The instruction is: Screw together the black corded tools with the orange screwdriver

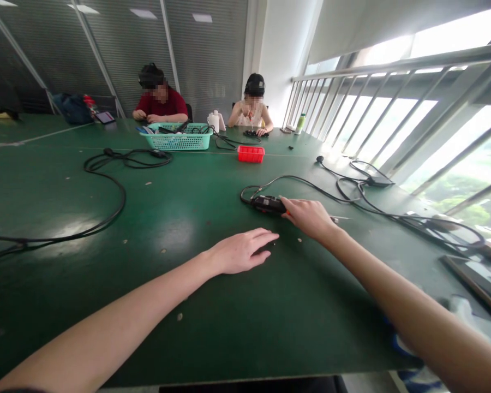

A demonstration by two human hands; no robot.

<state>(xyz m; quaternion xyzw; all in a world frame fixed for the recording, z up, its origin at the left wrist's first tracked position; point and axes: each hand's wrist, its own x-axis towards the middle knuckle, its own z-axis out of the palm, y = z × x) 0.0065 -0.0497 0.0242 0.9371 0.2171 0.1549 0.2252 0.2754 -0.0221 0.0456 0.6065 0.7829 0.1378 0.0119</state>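
Observation:
A black soldering iron with an orange part and a cord at its left end lies under my right hand. The fingers of that hand are closed over its middle, and its thin metal tip shows to the right, beyond my wrist. My left hand is just left of it, low over the green table or resting on it. Its thumb and fingers are apart with nothing between them. The palm side of each hand is hidden.
A red box and a turquoise basket of tools stand ahead. Black cables run across the left; others tangle at right beside a railing. A framed panel lies at right. Two people sit opposite.

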